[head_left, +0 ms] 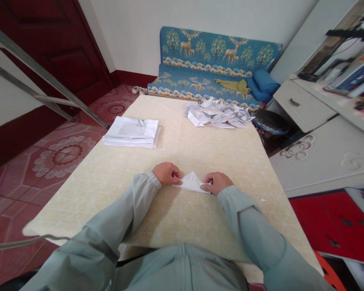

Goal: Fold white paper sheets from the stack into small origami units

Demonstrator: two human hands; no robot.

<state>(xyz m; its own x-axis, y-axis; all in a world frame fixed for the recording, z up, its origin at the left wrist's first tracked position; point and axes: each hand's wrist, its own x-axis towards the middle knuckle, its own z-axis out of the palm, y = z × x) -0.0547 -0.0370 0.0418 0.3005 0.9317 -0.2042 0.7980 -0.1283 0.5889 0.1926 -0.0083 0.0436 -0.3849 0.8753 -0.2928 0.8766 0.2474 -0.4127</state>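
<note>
A folded sheet of paper (191, 182) with print on it lies on the table in front of me, its peak pointing away and a straight edge toward me. My left hand (167, 174) pinches its left corner between thumb and fingers. At the right corner, my right hand (217, 182) grips the paper the same way, thumb on top. Farther back on the right is a heap of folded papers (218, 113). To the back left lies a stack of flat sheets (132, 132).
A pale yellow cloth covers the table (182, 145). A tiny paper scrap (263, 200) lies to the right. Behind stands a blue sofa (197, 76) with a deer pattern. A round stool (271, 121) and a white cabinet (330, 149) flank the right side; a metal ladder (48, 81) leans at left.
</note>
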